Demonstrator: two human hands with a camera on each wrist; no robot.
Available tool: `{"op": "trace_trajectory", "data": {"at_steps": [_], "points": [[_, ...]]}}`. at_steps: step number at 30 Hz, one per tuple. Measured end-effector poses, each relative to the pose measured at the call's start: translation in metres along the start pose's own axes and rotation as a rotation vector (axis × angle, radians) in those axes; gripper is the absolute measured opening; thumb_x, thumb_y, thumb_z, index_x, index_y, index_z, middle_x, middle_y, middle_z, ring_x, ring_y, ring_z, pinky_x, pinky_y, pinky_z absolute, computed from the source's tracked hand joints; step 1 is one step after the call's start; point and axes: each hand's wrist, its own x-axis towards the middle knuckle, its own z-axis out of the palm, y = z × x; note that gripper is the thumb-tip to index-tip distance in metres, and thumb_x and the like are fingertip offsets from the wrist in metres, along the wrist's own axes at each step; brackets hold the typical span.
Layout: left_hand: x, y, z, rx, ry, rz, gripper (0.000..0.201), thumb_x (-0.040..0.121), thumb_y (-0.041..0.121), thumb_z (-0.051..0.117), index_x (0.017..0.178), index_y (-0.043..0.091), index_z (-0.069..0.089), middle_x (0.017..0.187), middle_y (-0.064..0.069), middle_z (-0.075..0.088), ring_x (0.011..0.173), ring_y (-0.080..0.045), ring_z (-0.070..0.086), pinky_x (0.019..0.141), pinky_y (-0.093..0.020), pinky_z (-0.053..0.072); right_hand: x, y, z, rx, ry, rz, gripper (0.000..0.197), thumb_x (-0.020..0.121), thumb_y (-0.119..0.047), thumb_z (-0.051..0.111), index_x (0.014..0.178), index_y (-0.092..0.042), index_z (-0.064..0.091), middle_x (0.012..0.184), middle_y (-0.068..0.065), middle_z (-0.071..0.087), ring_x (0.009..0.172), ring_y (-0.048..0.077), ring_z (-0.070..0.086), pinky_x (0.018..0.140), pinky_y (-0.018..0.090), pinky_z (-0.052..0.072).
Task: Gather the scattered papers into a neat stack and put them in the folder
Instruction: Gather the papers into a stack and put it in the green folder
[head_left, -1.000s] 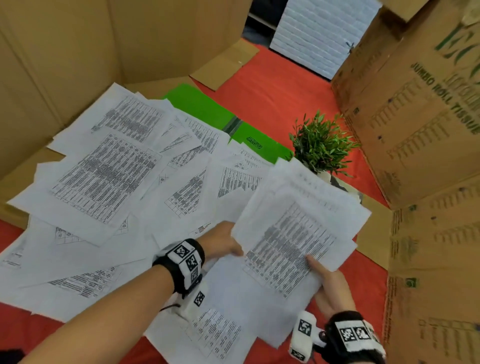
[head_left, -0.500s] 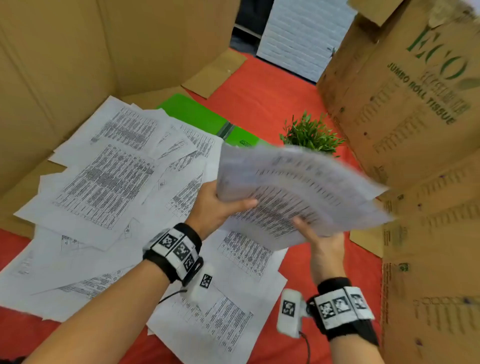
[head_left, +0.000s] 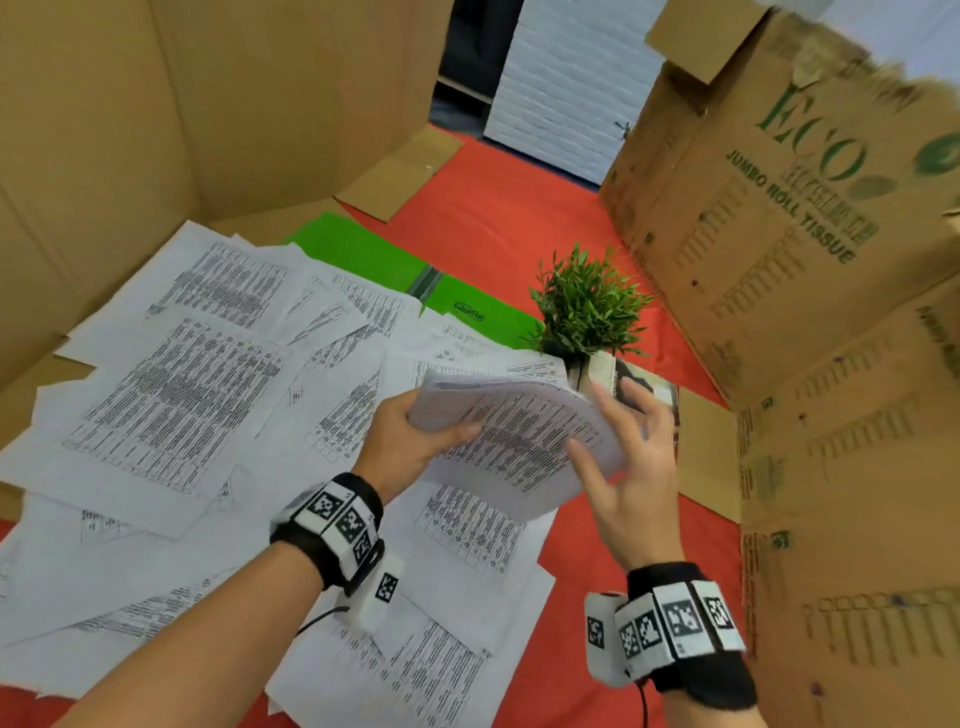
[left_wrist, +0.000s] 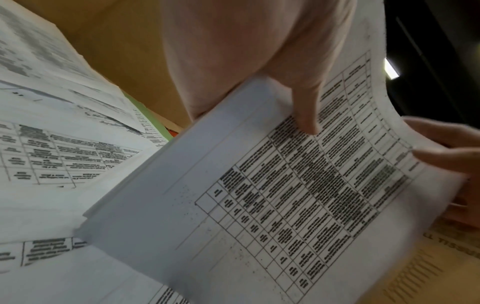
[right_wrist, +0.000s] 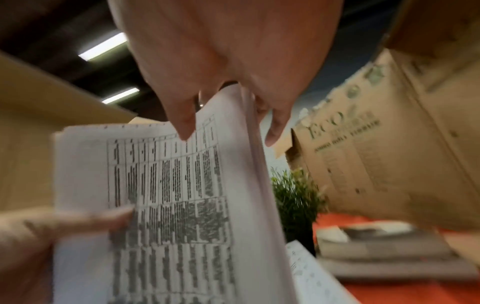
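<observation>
I hold a stack of printed papers (head_left: 519, 431) in the air above the table, tilted and slightly curved. My left hand (head_left: 441, 431) grips its left edge, thumb on top (left_wrist: 306, 115). My right hand (head_left: 618, 441) is at the right edge, with the thumb on the printed face and the fingers behind (right_wrist: 228, 127). Several loose printed sheets (head_left: 182, 389) lie scattered and overlapping on the table to the left and below. The green folder (head_left: 363, 249) lies flat at the back, half covered by sheets.
A small potted plant (head_left: 587, 306) stands just behind the held stack, with a flat book (head_left: 649, 395) beside it. A big cardboard box (head_left: 805, 234) rises on the right and cardboard walls (head_left: 156, 104) on the left. Red cloth (head_left: 519, 208) covers the table.
The stack has come up off the table and its fanned sheets have closed into a tighter bundle. My right hand has shifted from the bottom edge to the right edge.
</observation>
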Motion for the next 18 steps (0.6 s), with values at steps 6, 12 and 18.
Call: {"op": "trace_trajectory", "data": {"at_steps": [6,12,18], "points": [[0.007,0.011,-0.004,-0.036,0.079,-0.032,0.026,0.078,0.014,0.078,0.101,0.003,0.072,0.094,-0.009,0.076,0.088,-0.022,0.072,0.082,-0.034,0.060,-0.022,0.016,0.006,0.572,0.196,0.666,0.121,0.056,-0.048,0.085,0.153,-0.040,0.013,0.154,0.000,0.034,0.126,0.012,0.052,0.109,0.044,0.043],[0.007,0.009,-0.009,-0.558,0.080,-0.254,0.049,0.074,0.018,0.076,0.120,0.005,0.065,0.120,-0.012,0.068,0.116,-0.029,0.062,0.097,-0.046,0.052,-0.055,0.025,0.032,1.116,-0.013,0.928,0.072,0.077,-0.030,0.077,0.140,-0.010,0.049,0.136,0.010,0.063,0.130,0.032,0.055,0.105,0.046,0.048],[0.002,-0.005,-0.044,-0.407,0.047,-0.340,0.057,0.069,0.007,0.076,0.123,-0.001,0.061,0.122,-0.018,0.068,0.118,-0.033,0.062,0.095,-0.042,0.053,-0.021,0.023,0.014,0.970,-0.008,0.743,0.035,0.089,-0.007,0.061,0.122,-0.018,0.063,0.120,0.004,0.072,0.107,0.017,0.070,0.081,0.029,0.060]]}}
